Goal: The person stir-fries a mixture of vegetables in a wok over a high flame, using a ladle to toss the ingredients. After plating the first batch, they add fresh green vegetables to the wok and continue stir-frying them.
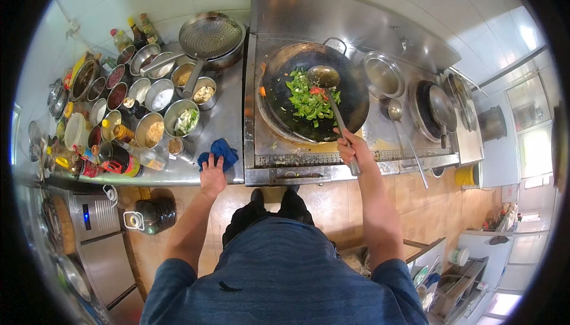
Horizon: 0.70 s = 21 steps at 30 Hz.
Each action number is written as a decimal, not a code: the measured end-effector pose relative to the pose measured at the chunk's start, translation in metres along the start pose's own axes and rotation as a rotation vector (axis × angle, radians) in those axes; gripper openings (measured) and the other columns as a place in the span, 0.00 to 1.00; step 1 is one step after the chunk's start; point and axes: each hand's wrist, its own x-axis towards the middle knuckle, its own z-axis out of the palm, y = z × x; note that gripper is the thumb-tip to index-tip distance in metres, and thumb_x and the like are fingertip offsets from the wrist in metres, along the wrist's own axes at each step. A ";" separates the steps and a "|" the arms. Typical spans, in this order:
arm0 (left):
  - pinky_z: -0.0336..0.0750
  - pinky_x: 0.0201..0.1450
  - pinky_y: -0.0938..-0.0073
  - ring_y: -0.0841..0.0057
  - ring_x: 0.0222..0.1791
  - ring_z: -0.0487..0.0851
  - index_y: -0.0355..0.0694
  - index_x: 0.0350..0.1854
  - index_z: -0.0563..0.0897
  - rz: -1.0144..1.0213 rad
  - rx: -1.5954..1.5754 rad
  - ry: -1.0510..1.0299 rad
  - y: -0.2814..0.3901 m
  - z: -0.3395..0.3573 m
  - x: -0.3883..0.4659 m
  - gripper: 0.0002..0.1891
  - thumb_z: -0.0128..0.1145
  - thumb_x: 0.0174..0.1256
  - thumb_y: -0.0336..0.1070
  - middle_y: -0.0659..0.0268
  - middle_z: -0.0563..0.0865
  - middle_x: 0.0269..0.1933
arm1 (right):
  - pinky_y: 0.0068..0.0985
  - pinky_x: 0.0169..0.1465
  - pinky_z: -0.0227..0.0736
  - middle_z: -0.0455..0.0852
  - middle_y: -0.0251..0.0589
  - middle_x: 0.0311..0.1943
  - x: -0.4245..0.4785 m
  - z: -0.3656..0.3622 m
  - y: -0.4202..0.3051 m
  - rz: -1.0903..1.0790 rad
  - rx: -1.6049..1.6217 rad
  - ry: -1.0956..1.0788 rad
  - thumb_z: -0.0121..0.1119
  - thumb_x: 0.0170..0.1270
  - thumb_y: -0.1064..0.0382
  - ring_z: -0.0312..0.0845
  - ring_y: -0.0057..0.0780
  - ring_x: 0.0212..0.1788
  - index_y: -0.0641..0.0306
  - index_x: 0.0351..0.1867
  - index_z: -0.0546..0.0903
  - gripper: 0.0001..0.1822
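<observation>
My right hand [354,150] is closed around the handle of a metal ladle [324,77], whose bowl rests over the far part of the food in a large dark wok [285,71]. Chopped green peppers [307,100] with some red pieces lie in the wok beside the ladle. My left hand [213,177] is on the steel counter at its front edge, its fingertips touching a crumpled blue cloth [225,153]; whether the fingers grip it, I cannot tell. A bowl of sliced scallions [181,118] stands just beyond the cloth.
Left: bowls of seasonings [159,95], several bottles [118,160] and a perforated strainer [209,35] with its handle over the bowls. Right of the wok: a steel basin [384,75], a second ladle [395,110] overhanging the stove edge, and another pan [443,106]. A large dark jug [156,216] stands on the floor.
</observation>
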 end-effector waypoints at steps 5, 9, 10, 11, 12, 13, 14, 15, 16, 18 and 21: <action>0.75 0.65 0.50 0.43 0.68 0.71 0.48 0.76 0.69 0.009 -0.019 0.057 -0.012 0.014 -0.001 0.39 0.65 0.59 0.39 0.50 0.63 0.79 | 0.14 0.13 0.54 0.65 0.26 0.25 -0.026 0.014 -0.004 -0.069 0.059 -0.034 0.46 0.83 0.53 0.55 0.10 0.13 0.66 0.62 0.73 0.19; 0.75 0.66 0.51 0.44 0.68 0.71 0.48 0.75 0.69 0.007 -0.022 0.037 -0.002 0.003 -0.004 0.38 0.65 0.58 0.39 0.50 0.63 0.78 | 0.15 0.11 0.54 0.66 0.27 0.26 -0.062 -0.012 0.014 -0.062 0.176 -0.038 0.46 0.83 0.55 0.55 0.11 0.14 0.64 0.65 0.72 0.19; 0.75 0.66 0.51 0.44 0.68 0.71 0.48 0.75 0.69 0.002 -0.020 0.034 0.000 0.002 -0.003 0.38 0.65 0.59 0.39 0.50 0.63 0.78 | 0.15 0.11 0.54 0.66 0.28 0.26 -0.059 -0.024 0.019 -0.012 0.174 0.018 0.47 0.83 0.55 0.56 0.11 0.14 0.63 0.65 0.72 0.19; 0.75 0.66 0.52 0.45 0.68 0.71 0.48 0.75 0.69 -0.002 -0.018 0.031 0.003 0.000 -0.003 0.38 0.65 0.59 0.39 0.50 0.63 0.78 | 0.15 0.11 0.55 0.67 0.28 0.26 -0.056 -0.033 0.023 0.001 0.136 0.061 0.47 0.83 0.55 0.56 0.11 0.14 0.63 0.64 0.73 0.19; 0.75 0.66 0.52 0.45 0.68 0.71 0.47 0.75 0.69 -0.008 -0.016 0.020 0.004 -0.001 -0.003 0.38 0.65 0.59 0.40 0.50 0.63 0.78 | 0.15 0.11 0.55 0.67 0.28 0.25 -0.052 -0.034 0.025 0.017 0.097 0.099 0.47 0.83 0.55 0.57 0.11 0.14 0.63 0.64 0.73 0.18; 0.75 0.65 0.52 0.46 0.68 0.71 0.47 0.75 0.69 -0.013 -0.014 0.010 0.004 -0.003 -0.002 0.38 0.65 0.59 0.40 0.50 0.63 0.78 | 0.15 0.11 0.55 0.67 0.28 0.25 -0.051 -0.035 0.027 0.032 0.059 0.139 0.48 0.82 0.55 0.57 0.11 0.14 0.63 0.63 0.74 0.18; 0.75 0.65 0.52 0.46 0.68 0.71 0.47 0.75 0.69 -0.018 -0.012 -0.001 0.005 -0.004 -0.001 0.38 0.65 0.59 0.40 0.50 0.63 0.78 | 0.15 0.11 0.55 0.67 0.28 0.25 -0.053 -0.037 0.026 0.000 0.015 0.158 0.48 0.82 0.55 0.57 0.11 0.14 0.63 0.63 0.74 0.17; 0.75 0.65 0.51 0.46 0.69 0.70 0.48 0.75 0.69 -0.012 -0.012 0.008 0.000 0.000 -0.001 0.38 0.65 0.59 0.40 0.50 0.63 0.78 | 0.15 0.11 0.55 0.68 0.28 0.25 -0.056 -0.022 0.024 -0.021 -0.012 0.142 0.48 0.82 0.56 0.57 0.11 0.14 0.62 0.63 0.74 0.17; 0.75 0.65 0.51 0.46 0.69 0.70 0.48 0.75 0.69 0.000 -0.006 0.015 -0.005 0.004 0.000 0.38 0.65 0.59 0.40 0.50 0.62 0.79 | 0.15 0.11 0.55 0.68 0.29 0.25 -0.061 -0.007 0.022 -0.047 -0.035 0.129 0.49 0.82 0.57 0.58 0.11 0.14 0.62 0.62 0.74 0.16; 0.75 0.65 0.51 0.46 0.69 0.69 0.48 0.76 0.69 0.001 -0.002 0.008 -0.006 0.005 0.000 0.38 0.65 0.60 0.40 0.50 0.62 0.79 | 0.14 0.11 0.55 0.68 0.29 0.25 -0.076 0.016 0.019 -0.074 -0.044 0.078 0.49 0.82 0.57 0.58 0.11 0.14 0.62 0.62 0.74 0.16; 0.75 0.66 0.51 0.46 0.70 0.69 0.49 0.76 0.68 -0.021 -0.001 -0.008 0.001 -0.002 -0.001 0.38 0.65 0.60 0.40 0.51 0.61 0.79 | 0.16 0.11 0.55 0.69 0.30 0.25 -0.078 0.002 0.026 0.036 0.012 0.013 0.50 0.81 0.57 0.57 0.12 0.13 0.62 0.59 0.75 0.14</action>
